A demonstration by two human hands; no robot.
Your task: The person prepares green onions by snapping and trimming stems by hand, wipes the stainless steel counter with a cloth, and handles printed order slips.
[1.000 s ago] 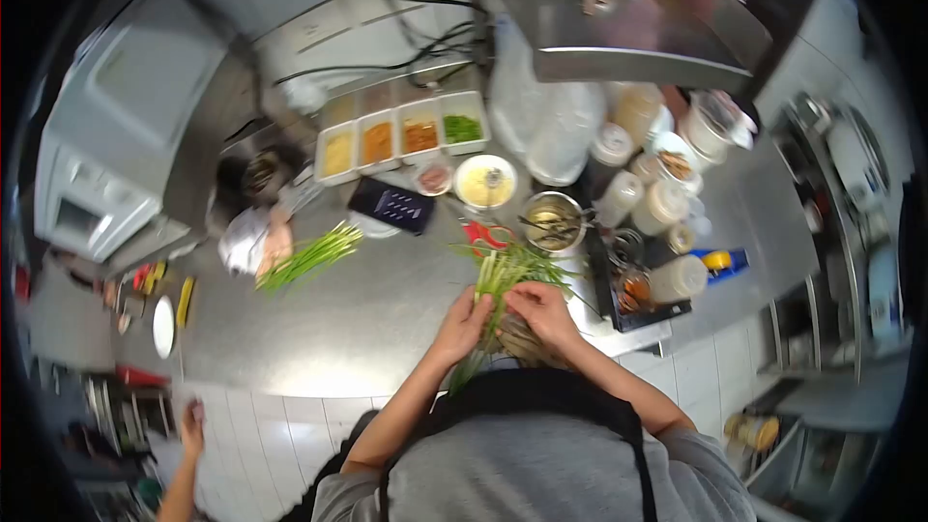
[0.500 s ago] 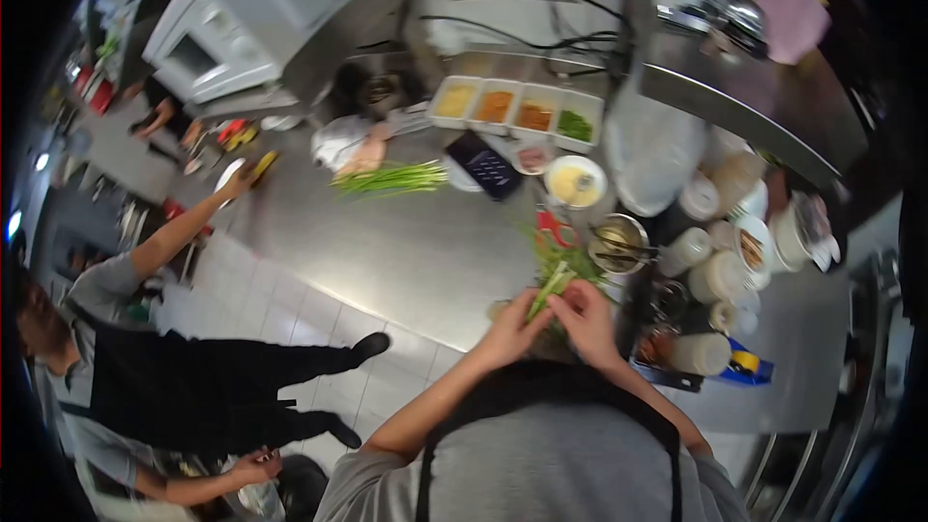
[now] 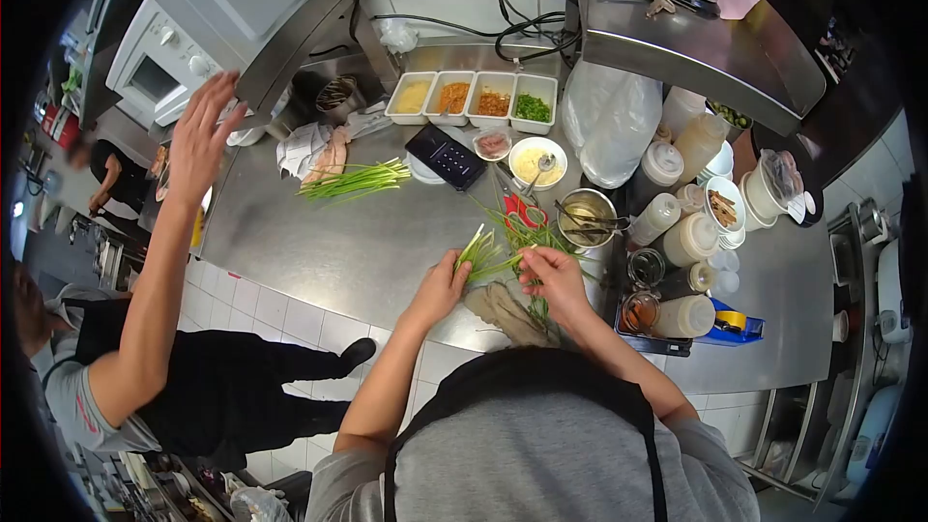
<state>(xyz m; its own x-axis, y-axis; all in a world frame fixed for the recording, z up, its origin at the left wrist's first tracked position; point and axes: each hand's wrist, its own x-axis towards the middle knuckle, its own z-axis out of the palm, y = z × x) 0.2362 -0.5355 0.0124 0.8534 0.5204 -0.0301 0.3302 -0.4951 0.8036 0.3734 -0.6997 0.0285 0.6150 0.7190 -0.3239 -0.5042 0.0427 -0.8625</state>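
My left hand (image 3: 440,288) is closed around a small bunch of green onions (image 3: 478,249), pale ends pointing up. To its right, the fingers of my right hand (image 3: 554,278) pinch a thin green onion strand that stretches toward the bunch. Loose green onion leaves (image 3: 525,232) lie on the counter just beyond my right hand, beside red-handled scissors (image 3: 514,213). A crumpled beige cloth (image 3: 505,313) rests between my forearms at the counter edge. Farther left on the steel, a larger green onion bunch (image 3: 358,180) lies flat.
A metal pot (image 3: 586,217) and many sauce bottles (image 3: 691,237) crowd the right side. Behind are white ingredient tubs (image 3: 493,99), a dark phone-like device (image 3: 446,157) and a bowl with a spoon (image 3: 537,163). A co-worker's raised hand (image 3: 200,130) is at left.
My hands have moved apart, the left one shifting left with the green onions. The co-worker's arm has swung upward. My view has shifted slightly.
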